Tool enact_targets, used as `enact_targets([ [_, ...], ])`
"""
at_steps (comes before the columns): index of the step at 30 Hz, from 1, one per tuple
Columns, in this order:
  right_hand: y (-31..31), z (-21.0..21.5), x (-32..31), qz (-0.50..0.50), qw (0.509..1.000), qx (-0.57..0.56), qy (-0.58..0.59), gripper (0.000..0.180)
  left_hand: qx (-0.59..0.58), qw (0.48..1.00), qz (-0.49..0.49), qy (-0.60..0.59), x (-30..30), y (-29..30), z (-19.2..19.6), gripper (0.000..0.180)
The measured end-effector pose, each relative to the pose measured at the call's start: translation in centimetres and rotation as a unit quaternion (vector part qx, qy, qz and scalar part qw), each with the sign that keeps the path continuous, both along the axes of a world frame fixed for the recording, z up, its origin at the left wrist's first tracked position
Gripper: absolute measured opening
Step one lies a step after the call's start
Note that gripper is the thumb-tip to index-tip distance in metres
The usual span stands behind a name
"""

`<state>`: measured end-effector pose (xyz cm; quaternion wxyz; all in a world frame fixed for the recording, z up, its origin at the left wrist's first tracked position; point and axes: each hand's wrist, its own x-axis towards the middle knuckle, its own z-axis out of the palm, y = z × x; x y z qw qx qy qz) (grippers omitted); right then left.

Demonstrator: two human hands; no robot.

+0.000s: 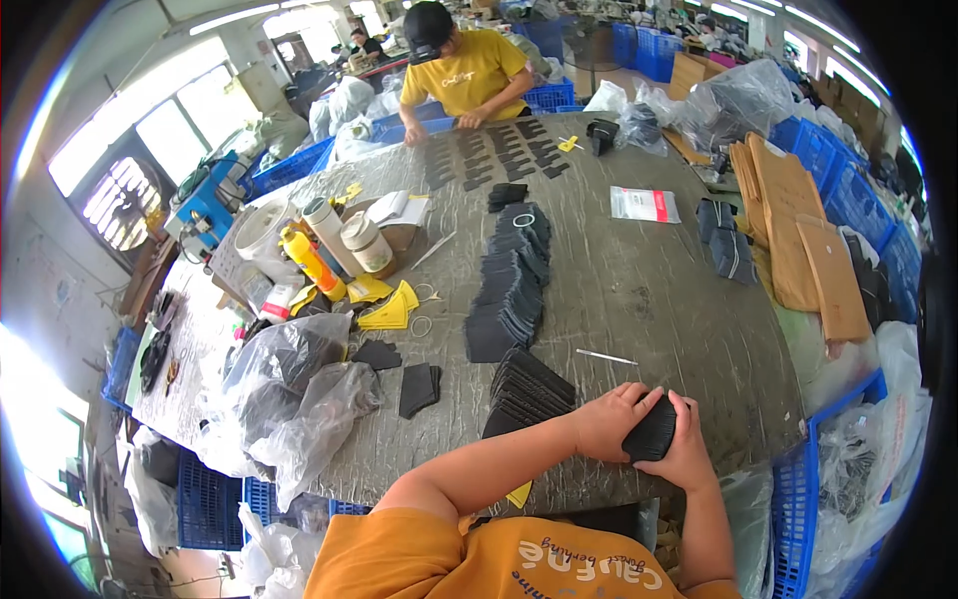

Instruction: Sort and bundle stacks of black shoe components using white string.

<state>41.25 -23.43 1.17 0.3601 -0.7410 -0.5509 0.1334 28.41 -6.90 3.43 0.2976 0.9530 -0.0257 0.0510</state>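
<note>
Table (659, 299) near edge: both hands (649, 429) grip black piece (651, 431); open surface beyond.

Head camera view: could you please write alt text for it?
Both hands, left hand and right hand, grip a black fabric piece over a grey worktable, beside fanned black pieces; another person works opposite.

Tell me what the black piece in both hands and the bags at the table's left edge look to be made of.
Black piece, held by left hand and right hand: matte and dark, probably leather or fabric; too small to be sure. Bags: thin clear plastic film, glossy, crinkled and see-through.
</note>
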Motion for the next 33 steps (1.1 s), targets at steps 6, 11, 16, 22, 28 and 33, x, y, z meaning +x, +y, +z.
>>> enact_targets([
  [6, 0.3, 2.5, -0.1, 0.021, 0.980, -0.025, -0.196, 0.109, -0.011, 0.999, 0.003, -0.042, -0.1, -0.2, -1.2, 0.099],
  [11, -0.7, 0.1, -1.0, 0.015, 1.000, 0.015, 0.001, 0.113, -0.035, 0.997, -0.008, -0.066, 0.0, -0.4, -1.2, 0.095],
  [16, 0.4, 1.1, -0.7, 0.032, 0.996, 0.000, -0.081, 0.110, -0.018, 0.999, -0.001, -0.029, -0.3, -0.5, -0.9, 0.095],
  [22, 0.2, -0.4, -1.0, 0.014, 0.996, 0.049, -0.074, 0.096, 0.027, 0.982, 0.039, -0.181, -3.9, 1.9, 2.1, 0.091],
  [28, -1.1, -1.5, -1.3, -0.102, 0.980, 0.134, 0.102, 0.092, 0.079, 0.789, 0.605, 0.079, -18.9, 20.9, 0.7, 0.017],
  [33, 0.0, -2.6, -1.8, -0.037, 0.725, 0.325, 0.606, 0.077, 0.106, 0.714, 0.675, 0.154, -27.8, 28.5, -3.2, 0.022],
])
